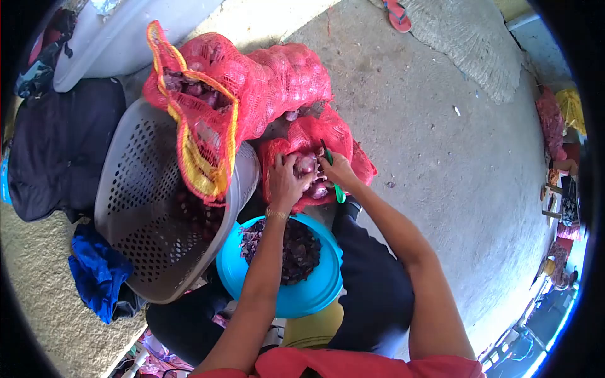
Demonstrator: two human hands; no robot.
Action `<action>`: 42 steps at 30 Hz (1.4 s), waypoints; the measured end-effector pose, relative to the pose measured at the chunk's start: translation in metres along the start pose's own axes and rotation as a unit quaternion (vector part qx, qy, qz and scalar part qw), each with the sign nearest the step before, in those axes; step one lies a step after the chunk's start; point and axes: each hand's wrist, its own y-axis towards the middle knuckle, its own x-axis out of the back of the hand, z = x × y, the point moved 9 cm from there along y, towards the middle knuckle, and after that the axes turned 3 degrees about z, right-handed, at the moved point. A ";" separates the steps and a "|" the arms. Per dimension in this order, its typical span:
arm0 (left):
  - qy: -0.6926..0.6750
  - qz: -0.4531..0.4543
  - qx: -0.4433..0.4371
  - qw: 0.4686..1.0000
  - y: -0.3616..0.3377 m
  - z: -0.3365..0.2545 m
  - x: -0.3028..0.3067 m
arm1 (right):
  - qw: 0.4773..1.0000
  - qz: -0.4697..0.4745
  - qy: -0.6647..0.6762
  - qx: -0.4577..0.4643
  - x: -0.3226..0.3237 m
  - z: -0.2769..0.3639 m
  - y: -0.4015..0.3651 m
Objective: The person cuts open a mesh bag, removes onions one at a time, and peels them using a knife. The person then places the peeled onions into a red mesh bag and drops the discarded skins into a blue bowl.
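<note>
My left hand [287, 184] is closed around a red onion [305, 165] at the mouth of a red mesh bag [324, 129]. Close beside it, my right hand [338, 171] grips a knife with a green handle [339, 193]; its dark blade points up and away from me. More onions [317, 191] show in the bag just under both hands. Below my left wrist a turquoise basin [307, 306] sits between my legs, holding dark onion skins and pieces [297, 252].
Left of the basin, a grey perforated basket [132, 220] leans with dark red onions inside. Another red mesh bag of onions [277, 79], with a yellow-edged opening, lies over its rim. Blue cloth [97, 268] and a dark bag [66, 148] lie further left. A red flip-flop [397, 16] rests on the concrete floor.
</note>
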 end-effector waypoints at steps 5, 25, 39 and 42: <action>0.133 0.017 0.029 0.991 0.019 0.064 -0.100 | 0.999 -0.002 -0.024 -0.027 -0.009 -0.015 0.007; -0.051 -0.294 -0.212 0.931 -0.090 -0.141 0.283 | 0.986 0.117 0.067 0.096 0.000 0.221 -0.128; 0.310 0.148 -0.065 0.937 0.103 -0.064 0.263 | 0.973 0.077 0.195 0.098 -0.028 0.334 -0.210; 0.241 0.072 -0.051 0.967 0.129 -0.031 0.236 | 0.977 0.087 0.176 0.085 -0.035 0.324 -0.197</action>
